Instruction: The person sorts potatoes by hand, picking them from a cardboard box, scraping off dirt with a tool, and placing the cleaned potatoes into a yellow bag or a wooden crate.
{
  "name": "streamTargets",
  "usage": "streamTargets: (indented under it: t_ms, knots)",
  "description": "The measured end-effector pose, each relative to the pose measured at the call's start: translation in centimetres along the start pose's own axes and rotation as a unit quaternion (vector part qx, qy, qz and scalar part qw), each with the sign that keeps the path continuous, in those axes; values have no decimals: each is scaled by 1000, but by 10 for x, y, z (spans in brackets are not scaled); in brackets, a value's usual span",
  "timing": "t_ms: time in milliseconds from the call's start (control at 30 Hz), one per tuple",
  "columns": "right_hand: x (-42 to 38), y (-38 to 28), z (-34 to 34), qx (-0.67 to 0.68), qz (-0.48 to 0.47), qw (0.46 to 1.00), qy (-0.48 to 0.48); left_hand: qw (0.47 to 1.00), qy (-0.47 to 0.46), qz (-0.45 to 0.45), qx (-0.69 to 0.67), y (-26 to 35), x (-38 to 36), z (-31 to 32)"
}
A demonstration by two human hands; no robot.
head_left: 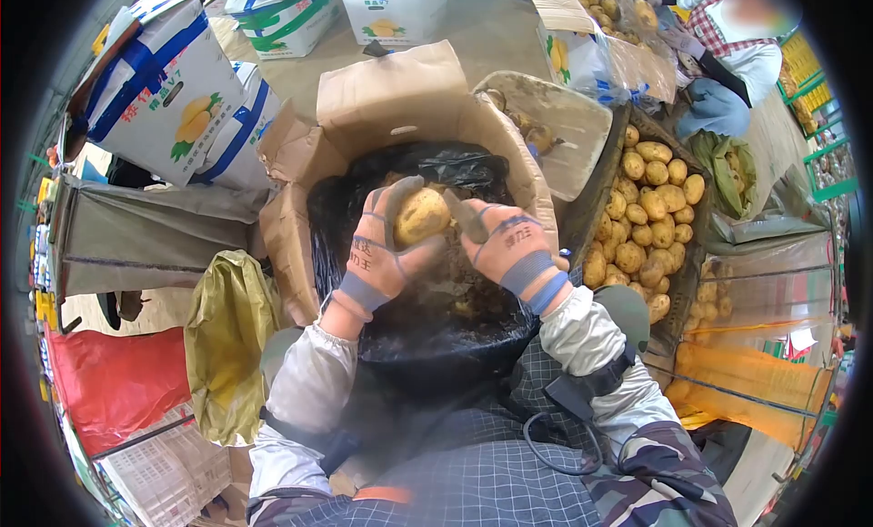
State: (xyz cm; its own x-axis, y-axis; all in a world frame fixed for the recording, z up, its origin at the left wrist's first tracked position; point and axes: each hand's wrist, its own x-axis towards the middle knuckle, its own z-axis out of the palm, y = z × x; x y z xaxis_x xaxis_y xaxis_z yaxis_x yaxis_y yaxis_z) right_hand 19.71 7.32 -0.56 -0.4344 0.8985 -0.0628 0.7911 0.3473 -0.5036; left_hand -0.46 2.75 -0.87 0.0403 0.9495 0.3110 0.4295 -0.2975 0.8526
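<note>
My left hand [382,245], in an orange work glove with grey fingertips, is closed around a potato [422,217]. The thumb lies below the potato and the fingers wrap its far side. My right hand [506,242], gloved the same way, is just right of the potato. Its fingers stretch toward it, with the tips right at its edge and nothing held in the palm. Both hands are above an open cardboard box [400,98] lined with a black plastic bag [455,168]. Dirt and scraps show inside the liner, partly hidden by my hands.
A crate of potatoes [650,213] stands to the right, beside a tan plastic tub [573,122]. Printed cartons [173,100] are stacked at the left. An olive sack [232,345] hangs lower left. Another person [727,50] sits at the upper right near a carton of potatoes [596,59].
</note>
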Motion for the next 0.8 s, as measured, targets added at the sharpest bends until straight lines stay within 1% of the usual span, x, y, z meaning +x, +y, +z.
streamTargets:
  t_ms: [33,100,133,233,333,367,433,467,533,567,600,633,667,700,733,800]
  knots:
    - [-1,0,5,-7,3,1000,-4,1000,1,13,23,0,-2,1]
    - [-2,0,16,-21,9,1000,-13,1000,4,0,18,-3,-4,6]
    - [-6,-5,17,-58,2,998,-15,1000,7,-7,16,-5,-4,9]
    - [-5,-14,14,-99,5,992,-75,998,13,-34,46,-6,-7,13]
    - [1,-3,15,-78,17,996,-35,998,12,-32,61,-6,-5,14]
    - [1,-3,18,-93,8,995,-34,997,13,-37,69,-7,-6,14]
    - [0,-7,20,-125,-11,992,-33,995,16,-46,85,-9,-7,16]
    - [-3,-13,19,-116,-20,991,-56,995,10,-47,92,-8,-7,15]
    - [-3,-15,19,-130,-34,988,-71,993,-4,-49,107,-8,-9,13]
    - [-4,-15,21,-135,-38,987,-77,995,6,-46,91,-11,-9,13]
    - [2,-6,26,-114,-21,991,-73,996,15,-43,74,-16,-10,15]
    - [2,1,22,-82,-27,996,-19,997,25,-39,55,-17,-9,16]
    - [9,7,16,-76,20,997,-11,991,4,-114,-69,-15,-8,12]
    - [13,8,8,-69,66,995,-4,963,-18,-187,-192,-9,-6,4]
    - [12,6,0,-59,48,997,3,915,-39,-256,-310,-5,-6,-3]
    - [8,1,-11,-33,21,999,4,915,-48,-228,-328,-14,-8,-3]
